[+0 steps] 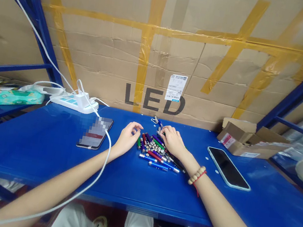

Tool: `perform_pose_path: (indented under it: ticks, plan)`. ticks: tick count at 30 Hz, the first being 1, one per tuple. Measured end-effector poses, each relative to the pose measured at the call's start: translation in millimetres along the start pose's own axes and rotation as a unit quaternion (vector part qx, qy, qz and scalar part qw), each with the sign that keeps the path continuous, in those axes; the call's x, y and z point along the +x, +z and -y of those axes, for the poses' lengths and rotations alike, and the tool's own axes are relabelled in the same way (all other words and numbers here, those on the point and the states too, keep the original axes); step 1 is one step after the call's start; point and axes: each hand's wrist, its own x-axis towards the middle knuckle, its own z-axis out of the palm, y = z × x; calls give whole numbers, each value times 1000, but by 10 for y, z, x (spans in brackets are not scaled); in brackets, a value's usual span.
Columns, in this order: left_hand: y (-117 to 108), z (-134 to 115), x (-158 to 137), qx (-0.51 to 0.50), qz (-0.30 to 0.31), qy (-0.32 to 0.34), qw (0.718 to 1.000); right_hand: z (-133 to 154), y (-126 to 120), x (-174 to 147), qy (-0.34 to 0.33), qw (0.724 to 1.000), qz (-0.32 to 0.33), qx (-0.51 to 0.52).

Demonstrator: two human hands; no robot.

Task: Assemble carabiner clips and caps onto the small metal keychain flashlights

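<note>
A pile of small metal tubes, like slim penlights point(157, 165), in blue, purple, red and green lies mid-table. Small round silver pieces point(158, 149), like button cells, are heaped among them. My left hand point(129, 137) is at the left of the pile, fingers loosely curled with a gap to the thumb; nothing shows between them. Over the back right of the heap, my right hand point(174, 140) has its fingers bent down and together at a small item too hidden to name. A silver clip point(154, 120) lies just beyond, near the far edge.
A phone with a lit screen point(95, 135) lies left, a white-cased phone point(228, 168) right. Behind are a white power strip point(74, 102), an open small carton point(248, 139) and a large cardboard wall point(105, 55). A white cable point(105, 164) crosses over my left forearm.
</note>
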Motion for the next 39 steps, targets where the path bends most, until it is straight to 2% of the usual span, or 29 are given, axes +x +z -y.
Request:
perform_pose_path:
  ticks: [5,11,14,18,22,28,33,37,39]
  plan:
    - [-4,-4,6,-1,0,0,1000,17,-91,23,65,993,-39,85]
    - [-2,-11,1,2,10,4,1000,102,-203,36,127,959,-81,238]
    - [-1,-14,2,5,10,10,1000,193,-246,37,111,926,-122,340]
    - [-3,-40,-4,2,13,16,1000,317,-311,46,86,854,-171,485]
    - [1,-81,-23,-23,46,14,999,429,-389,41,78,787,-138,596]
    - [20,-107,-37,-84,117,13,990,543,-465,-8,35,738,-42,672]
    - [19,-121,-35,-125,149,10,981,532,-444,-16,56,717,-23,695]
    - [22,-149,-34,-180,151,-55,970,516,-433,-8,101,719,-28,687]
    - [25,-163,-31,-202,144,-61,967,509,-435,-7,114,727,-24,677]
